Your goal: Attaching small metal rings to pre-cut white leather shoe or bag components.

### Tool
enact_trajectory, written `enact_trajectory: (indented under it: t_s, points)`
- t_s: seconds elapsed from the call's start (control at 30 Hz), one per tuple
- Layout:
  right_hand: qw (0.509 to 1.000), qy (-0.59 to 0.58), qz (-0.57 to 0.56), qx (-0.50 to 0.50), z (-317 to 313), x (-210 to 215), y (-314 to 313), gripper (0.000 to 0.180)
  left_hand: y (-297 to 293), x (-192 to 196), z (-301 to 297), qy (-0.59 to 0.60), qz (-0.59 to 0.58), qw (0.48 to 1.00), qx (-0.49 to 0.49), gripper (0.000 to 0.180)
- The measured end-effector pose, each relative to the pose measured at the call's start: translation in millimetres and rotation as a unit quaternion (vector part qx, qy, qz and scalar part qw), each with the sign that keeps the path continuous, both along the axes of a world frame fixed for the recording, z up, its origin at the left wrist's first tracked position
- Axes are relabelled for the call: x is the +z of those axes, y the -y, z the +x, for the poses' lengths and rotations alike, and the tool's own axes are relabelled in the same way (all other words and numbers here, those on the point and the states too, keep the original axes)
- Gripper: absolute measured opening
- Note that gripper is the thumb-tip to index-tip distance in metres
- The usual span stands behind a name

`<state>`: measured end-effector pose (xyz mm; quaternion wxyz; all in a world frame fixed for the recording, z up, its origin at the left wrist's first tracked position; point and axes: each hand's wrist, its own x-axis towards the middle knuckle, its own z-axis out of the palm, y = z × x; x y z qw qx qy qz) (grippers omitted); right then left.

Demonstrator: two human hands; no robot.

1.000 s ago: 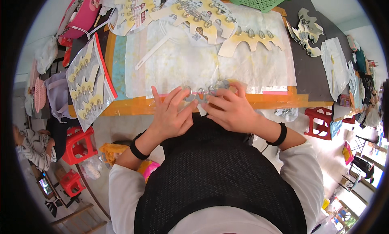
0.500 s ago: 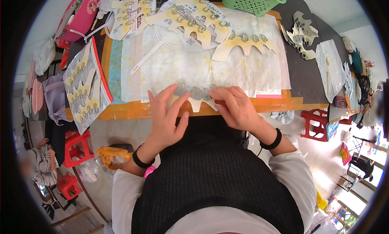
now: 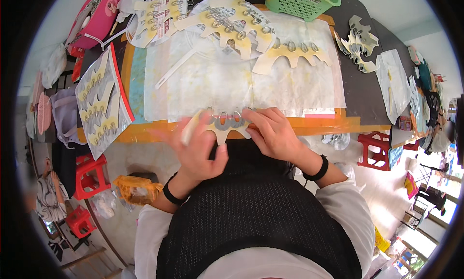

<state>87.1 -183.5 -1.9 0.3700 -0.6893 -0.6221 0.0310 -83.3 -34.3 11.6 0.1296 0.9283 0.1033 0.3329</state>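
Scalloped strip point(image 3: 222, 135): cream, metal rings point(image 3: 237, 115) along the top — at the table's front edge point(image 3: 333, 126).
Left hand point(image 3: 197, 152): blurred, half-open at the strip's left end — grip unclear.
Right hand point(image 3: 273, 135): thumb and fingers nearly closed, pinching its right end.

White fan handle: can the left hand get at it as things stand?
Probably yes: the handle lies uncovered on the white sheet, its free end toward the person, nothing seen blocking the left hand. That hand is at the scalloped strip, though.
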Motion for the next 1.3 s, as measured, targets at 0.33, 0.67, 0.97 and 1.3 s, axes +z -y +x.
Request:
enact_trajectory:
  t_s: [0.33, 0.67, 0.97, 1.3]
  points:
    - [0.999, 0.050, 0.007, -0.020, -9, -2, -2, 0.047, 3, -45, 10, -0.049, -0.041, 0.993, -0.102, 0.066]
    - [0.994, 0.092, -0.058, -0.025, 2, 4, -3, 0.034, 2, -35, 19, -0.040, -0.020, 0.996, -0.076, 0.062]
    - [0.984, 0.178, -0.009, -0.022, 5, 4, -16, 0.018, 12, -20, 31, -0.061, -0.027, 0.998, -0.019, 0.030]
    - [0.997, 0.077, -0.001, -0.024, 7, 6, -15, 0.013, 18, -16, 37, -0.101, -0.045, 0.994, 0.006, 0.016]
